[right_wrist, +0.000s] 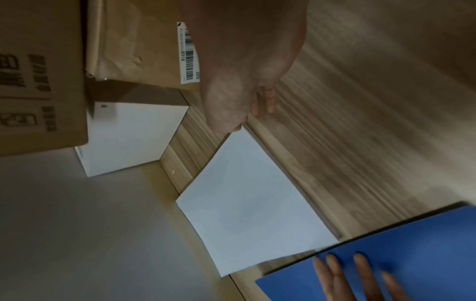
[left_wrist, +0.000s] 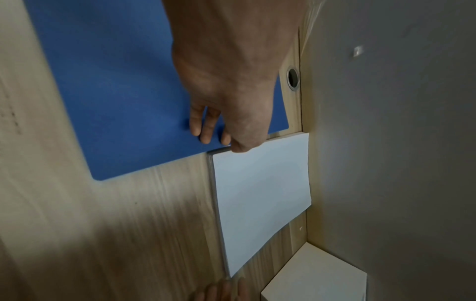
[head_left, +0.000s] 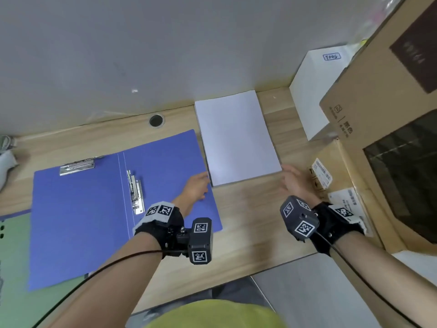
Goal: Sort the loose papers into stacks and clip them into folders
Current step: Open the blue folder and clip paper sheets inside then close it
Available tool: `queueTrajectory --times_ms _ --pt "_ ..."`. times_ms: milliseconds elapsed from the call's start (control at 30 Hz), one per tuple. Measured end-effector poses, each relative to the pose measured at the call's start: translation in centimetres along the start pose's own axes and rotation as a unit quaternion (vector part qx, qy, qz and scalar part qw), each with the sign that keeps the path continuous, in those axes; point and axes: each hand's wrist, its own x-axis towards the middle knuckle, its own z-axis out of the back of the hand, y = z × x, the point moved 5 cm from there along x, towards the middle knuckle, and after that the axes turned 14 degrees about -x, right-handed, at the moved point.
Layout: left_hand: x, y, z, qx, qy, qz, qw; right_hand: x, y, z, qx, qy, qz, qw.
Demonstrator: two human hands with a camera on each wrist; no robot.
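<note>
An open blue folder (head_left: 94, 209) lies flat on the wooden desk, with a metal clip (head_left: 136, 192) along its spine and another clip (head_left: 76, 165) at its top left. A neat white paper stack (head_left: 236, 138) lies just right of it, against the back wall. My left hand (head_left: 196, 188) reaches over the folder's right edge; its straight fingers (right_wrist: 360, 281) rest on the blue cover (left_wrist: 115, 81) and its thumb touches the stack's near left corner (left_wrist: 260, 193). My right hand (head_left: 293, 181) hovers relaxed at the stack's near right corner (right_wrist: 252, 207), holding nothing.
A large cardboard box (head_left: 390, 114) and a white box (head_left: 316, 91) crowd the right side. Small labelled cartons (head_left: 320, 175) sit beside my right hand. A cable hole (head_left: 156, 120) is behind the folder, and a green folder (head_left: 14, 256) lies at far left.
</note>
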Motion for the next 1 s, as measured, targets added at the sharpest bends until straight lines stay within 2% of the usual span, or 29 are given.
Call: queueTrajectory --times_ms 200,367,467,633,1000 --pt "0.5 -1.0 -1.5 -0.031 -0.026 0.032 0.999 1.9 0.2 -0.9 0.006 0.042 -0.022 0.999" --pt "0.7 -1.3 -1.5 -0.033 -0.026 0.027 0.999 2.9 -0.3 -1.0 -0.003 0.043 -0.036 0.998" --pt "0.9 -1.0 -1.4 -0.026 -0.013 0.039 0.999 3.1 -0.5 -0.6 -0.007 0.038 -0.033 0.999" --pt "0.7 -0.7 -1.3 -0.024 -0.026 0.059 0.998 2.9 -0.6 -0.4 0.008 0.051 -0.020 0.998" --pt "0.3 -0.4 -1.0 -0.019 -0.044 0.029 0.998 3.5 -1.4 0.2 0.009 0.060 0.005 0.998"
